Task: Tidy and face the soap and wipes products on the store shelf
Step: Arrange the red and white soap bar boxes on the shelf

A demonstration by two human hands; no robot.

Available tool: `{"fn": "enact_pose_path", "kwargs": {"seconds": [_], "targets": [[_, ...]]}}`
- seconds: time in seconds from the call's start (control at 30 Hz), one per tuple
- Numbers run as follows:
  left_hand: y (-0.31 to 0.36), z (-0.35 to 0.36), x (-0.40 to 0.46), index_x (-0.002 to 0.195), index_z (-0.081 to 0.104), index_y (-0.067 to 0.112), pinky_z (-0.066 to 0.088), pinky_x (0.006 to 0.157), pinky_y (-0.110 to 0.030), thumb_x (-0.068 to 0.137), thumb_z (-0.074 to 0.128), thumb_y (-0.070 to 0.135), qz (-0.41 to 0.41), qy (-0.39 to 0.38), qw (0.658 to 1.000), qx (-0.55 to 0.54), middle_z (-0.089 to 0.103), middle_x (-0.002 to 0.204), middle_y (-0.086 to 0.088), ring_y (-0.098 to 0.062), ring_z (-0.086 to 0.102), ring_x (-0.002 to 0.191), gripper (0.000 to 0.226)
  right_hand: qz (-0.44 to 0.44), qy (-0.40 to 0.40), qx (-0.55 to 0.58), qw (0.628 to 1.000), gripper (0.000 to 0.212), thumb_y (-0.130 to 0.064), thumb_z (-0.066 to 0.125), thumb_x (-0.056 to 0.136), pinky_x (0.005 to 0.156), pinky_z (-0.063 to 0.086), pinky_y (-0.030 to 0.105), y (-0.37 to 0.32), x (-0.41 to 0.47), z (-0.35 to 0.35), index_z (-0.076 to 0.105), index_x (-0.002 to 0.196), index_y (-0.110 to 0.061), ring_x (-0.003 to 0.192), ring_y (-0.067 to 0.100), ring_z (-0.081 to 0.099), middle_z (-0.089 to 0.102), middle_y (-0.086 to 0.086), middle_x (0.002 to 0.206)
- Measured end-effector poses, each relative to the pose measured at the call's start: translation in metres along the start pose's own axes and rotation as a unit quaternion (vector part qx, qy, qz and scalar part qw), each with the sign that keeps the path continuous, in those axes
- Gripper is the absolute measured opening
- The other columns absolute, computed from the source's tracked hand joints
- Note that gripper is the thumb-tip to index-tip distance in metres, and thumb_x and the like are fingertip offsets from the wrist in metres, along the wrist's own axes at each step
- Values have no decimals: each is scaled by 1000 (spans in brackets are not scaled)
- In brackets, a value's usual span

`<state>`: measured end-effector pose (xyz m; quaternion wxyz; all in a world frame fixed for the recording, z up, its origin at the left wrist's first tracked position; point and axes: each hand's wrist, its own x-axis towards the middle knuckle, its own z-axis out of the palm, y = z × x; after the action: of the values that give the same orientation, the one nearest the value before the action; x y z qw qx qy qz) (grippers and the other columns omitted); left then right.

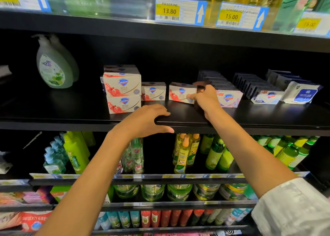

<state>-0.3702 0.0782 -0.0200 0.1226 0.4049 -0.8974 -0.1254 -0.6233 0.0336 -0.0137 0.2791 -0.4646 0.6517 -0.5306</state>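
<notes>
Head view: left hand (144,119) on shelf edge (232,124)

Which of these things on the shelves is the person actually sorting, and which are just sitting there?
In the job:
- soap box, held by the right hand
- stacked soap boxes
- small soap box
- pink soap box
- wipes pack
- left hand, resting on the shelf edge

Just there:
- pump bottle
- price tags
- green bottles below
</notes>
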Motion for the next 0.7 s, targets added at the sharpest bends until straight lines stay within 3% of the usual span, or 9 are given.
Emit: {"fn": "enact_pose_path", "kwargs": {"seconds": [0.13,0.2,0.27,0.33,0.53,0.7], "targets": [[-5,-7,3,150,53,35,33,117,-31,84,64,74,7,-11,1000,5,44,159,13,-7,38,146,76,-13,8,-26,1000,37,-10,84,85,64,44,20,7,25,10,64,117,-7,91,15,60,64,2,101],[-8,-6,2,148,55,37,34,120,-33,78,59,81,7,-9,1000,-8,45,158,15,-6,39,146,83,-40,9,-19,999,40,0,83,81,73,52,22,8,41,16,69,117,-8,100,19,66,70,6,111],[-13,-1,0,146,58,40,36,122,-40,71,53,92,13,12,999,-28,48,157,18,-5,41,146,91,-69,15,-51,996,46,4,84,79,88,58,34,6,56,24,70,122,-6,109,26,67,71,14,121],[-15,3,0,144,59,41,37,122,-44,69,52,93,14,24,999,-46,49,156,19,-3,41,146,92,-89,15,-104,990,51,0,87,78,100,55,40,6,76,31,69,126,-3,117,33,67,70,19,127],[-15,1,4,148,54,45,32,125,-43,73,57,87,-9,-6,999,-45,41,160,24,-3,33,151,85,-62,26,-90,994,63,-14,89,79,107,48,31,2,116,53,57,133,-8,119,15,57,61,1,126],[-14,1,4,145,57,46,32,124,-36,77,65,80,-20,-7,997,-76,41,155,32,2,35,147,76,-63,45,-70,995,53,-9,89,78,103,54,35,8,137,68,62,124,-11,123,22,63,66,7,131]]}}
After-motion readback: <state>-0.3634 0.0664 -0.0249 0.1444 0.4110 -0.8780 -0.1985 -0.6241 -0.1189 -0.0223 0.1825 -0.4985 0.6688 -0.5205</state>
